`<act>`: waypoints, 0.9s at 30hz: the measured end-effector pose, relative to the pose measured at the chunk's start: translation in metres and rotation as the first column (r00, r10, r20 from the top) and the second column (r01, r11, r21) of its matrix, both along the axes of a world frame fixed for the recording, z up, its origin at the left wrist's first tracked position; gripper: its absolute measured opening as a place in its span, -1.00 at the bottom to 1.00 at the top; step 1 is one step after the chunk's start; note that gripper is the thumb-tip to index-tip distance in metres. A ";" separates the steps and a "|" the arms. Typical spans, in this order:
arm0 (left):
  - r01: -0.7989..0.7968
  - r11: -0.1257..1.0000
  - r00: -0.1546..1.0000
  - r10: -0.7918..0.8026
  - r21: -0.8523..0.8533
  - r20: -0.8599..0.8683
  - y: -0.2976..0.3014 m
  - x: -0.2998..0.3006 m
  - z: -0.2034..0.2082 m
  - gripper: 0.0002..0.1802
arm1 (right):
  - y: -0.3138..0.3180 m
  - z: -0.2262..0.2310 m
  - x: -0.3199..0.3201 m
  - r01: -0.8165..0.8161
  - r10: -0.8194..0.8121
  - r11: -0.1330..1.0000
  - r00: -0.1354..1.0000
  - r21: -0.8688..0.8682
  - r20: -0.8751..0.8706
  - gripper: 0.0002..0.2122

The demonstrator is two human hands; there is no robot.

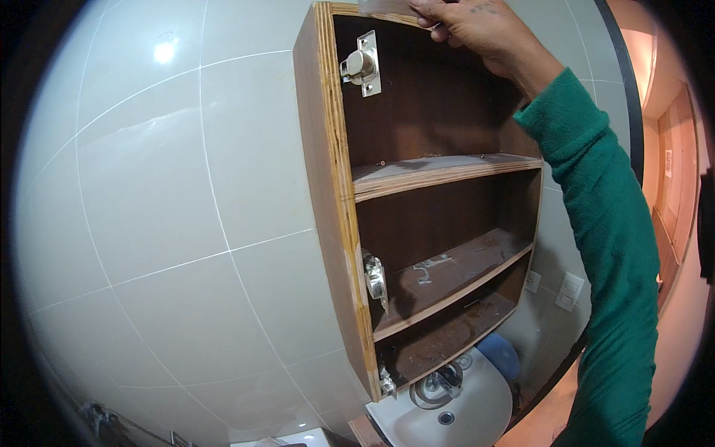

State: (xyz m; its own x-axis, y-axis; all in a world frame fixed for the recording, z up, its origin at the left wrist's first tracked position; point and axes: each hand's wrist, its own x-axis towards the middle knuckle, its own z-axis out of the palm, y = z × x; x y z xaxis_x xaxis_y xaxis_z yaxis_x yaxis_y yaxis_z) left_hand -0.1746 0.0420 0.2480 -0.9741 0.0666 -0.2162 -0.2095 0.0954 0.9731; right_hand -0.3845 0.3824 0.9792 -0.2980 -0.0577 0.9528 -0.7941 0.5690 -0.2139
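Note:
My right hand [465,22], in a green sleeve, reaches up to the top front edge of an open wooden wall cabinet [328,149]. Its fingers are closed on a pale flat piece [387,7] lying along that edge. The upper border of the picture cuts this piece off, so its kind cannot be made out. Left of the hand, a metal hinge [362,65] is fixed inside the cabinet's left side. Lower on the same side sit a second hinge [375,279] and a third hinge [387,382]. My left hand is out of sight.
Small screws lie on the upper shelf [447,167]; loose metal fittings [428,268] rest on the middle shelf. Below the cabinet are a white sink [477,402] with a faucet [447,380] and a blue object [497,354]. Light switches [570,290] are on the tiled wall, beside a doorway.

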 end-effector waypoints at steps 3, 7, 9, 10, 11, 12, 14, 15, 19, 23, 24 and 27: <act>0.007 1.000 1.000 -0.007 0.007 -0.003 0.001 -0.004 -0.001 -0.41 | 0.003 0.002 -0.014 0.041 -0.040 0.999 0.999 0.008 -0.016 -0.72; -0.026 1.000 1.000 0.026 0.005 0.004 0.000 0.005 -0.002 -0.42 | 0.011 -0.019 -0.011 0.218 -0.219 0.972 0.976 -0.090 -0.001 -0.71; -0.021 1.000 1.000 0.021 0.004 -0.001 -0.001 0.003 -0.002 -0.43 | 0.032 -0.018 -0.009 0.287 -0.290 0.951 0.957 -0.112 -0.006 -0.70; -0.019 1.000 1.000 0.019 0.004 -0.001 -0.002 0.002 -0.002 -0.43 | 0.035 -0.019 -0.006 0.250 -0.255 0.964 0.965 -0.090 -0.053 -0.72; -0.016 1.000 1.000 0.016 0.002 -0.001 -0.002 0.002 -0.002 -0.43 | 0.036 -0.018 -0.005 0.219 -0.225 0.970 0.973 -0.103 -0.053 -0.72; -0.017 1.000 1.000 0.017 0.003 -0.002 -0.002 0.001 -0.002 -0.44 | 0.037 -0.015 -0.003 0.188 -0.195 0.975 0.979 -0.117 -0.054 -0.72; -0.018 1.000 1.000 0.018 0.005 0.001 -0.002 0.003 -0.002 -0.44 | 0.024 -0.015 0.003 0.115 -0.122 0.989 0.990 -0.096 -0.073 -0.73; -0.024 1.000 1.000 0.024 0.006 0.002 -0.002 0.004 -0.002 -0.44 | 0.015 -0.016 0.003 0.072 -0.077 0.996 0.993 -0.061 -0.090 -0.73; -0.012 1.000 1.000 0.012 0.013 -0.005 -0.001 0.000 -0.002 -0.45 | 0.007 -0.012 0.013 0.159 -0.159 0.987 0.987 0.007 -0.013 -0.73; -0.024 1.000 1.000 0.024 0.018 -0.006 -0.003 0.004 -0.002 -0.46 | 0.024 -0.022 0.012 0.333 -0.338 0.940 0.939 -0.077 -0.063 -0.73; -0.030 0.999 1.000 0.031 0.019 -0.005 -0.004 0.006 -0.003 -0.47 | 0.037 -0.020 0.001 0.250 -0.258 0.963 0.964 -0.104 -0.069 -0.73; -0.024 0.999 1.000 0.024 0.021 -0.009 -0.005 0.004 -0.005 -0.48 | 0.075 -0.024 -0.012 0.199 -0.209 0.976 0.971 -0.086 -0.117 -0.69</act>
State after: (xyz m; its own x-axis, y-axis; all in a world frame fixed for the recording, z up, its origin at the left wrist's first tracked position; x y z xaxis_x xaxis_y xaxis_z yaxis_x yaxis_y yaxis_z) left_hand -0.1709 0.0374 0.2434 -0.9774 0.0474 -0.2060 -0.2025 0.0697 0.9768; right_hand -0.3965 0.4578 0.9551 -0.1748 0.0632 0.9826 -0.6858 0.7082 -0.1676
